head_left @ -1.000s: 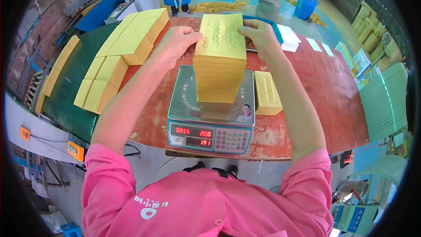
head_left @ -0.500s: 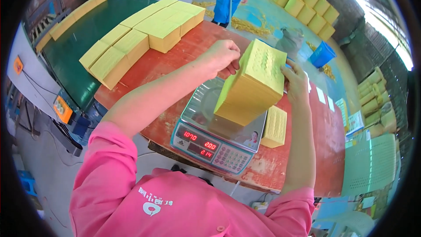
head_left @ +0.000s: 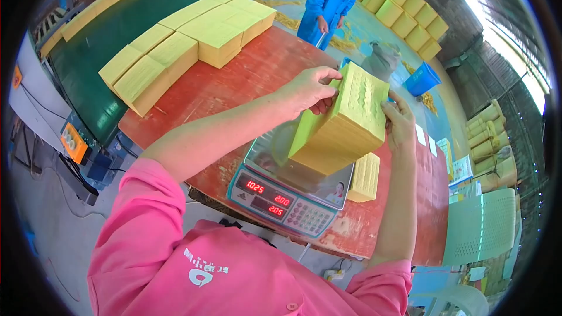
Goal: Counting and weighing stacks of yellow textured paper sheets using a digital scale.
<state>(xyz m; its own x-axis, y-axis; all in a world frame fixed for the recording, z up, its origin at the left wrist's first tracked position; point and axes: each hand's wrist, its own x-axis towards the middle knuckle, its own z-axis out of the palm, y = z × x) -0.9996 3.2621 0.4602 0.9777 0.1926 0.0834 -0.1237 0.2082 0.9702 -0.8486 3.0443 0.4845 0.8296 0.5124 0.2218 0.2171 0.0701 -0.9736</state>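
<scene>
A thick stack of yellow paper (head_left: pixel 336 137) with embossed marks on its top sheet stands on the steel pan of a digital scale (head_left: pixel 281 199) with lit red digits. My left hand (head_left: pixel 310 90) is curled at the stack's upper left edge, thumb and fingers closed against it; some fingertips are hidden. On the opposite side, the fingers of my right hand (head_left: pixel 400 118) bend over the upper right edge, holding it there. A smaller yellow paper block (head_left: pixel 365 178) sits on the red table (head_left: pixel 257 67) just right of the scale.
Rows of yellow paper stacks (head_left: pixel 216 32) lie at the left, by a green surface (head_left: pixel 96 64). Beyond the table, a person in blue (head_left: pixel 328 6) stands near a blue bucket (head_left: pixel 422 79). An orange switch box (head_left: pixel 74 142) is at the left, a green perforated chair back (head_left: pixel 480 228) at right.
My left hand has moved right, onto the stack's edge. The scale's lit digits differ. The person in blue leans forward more, and the whole view has shifted slightly.
</scene>
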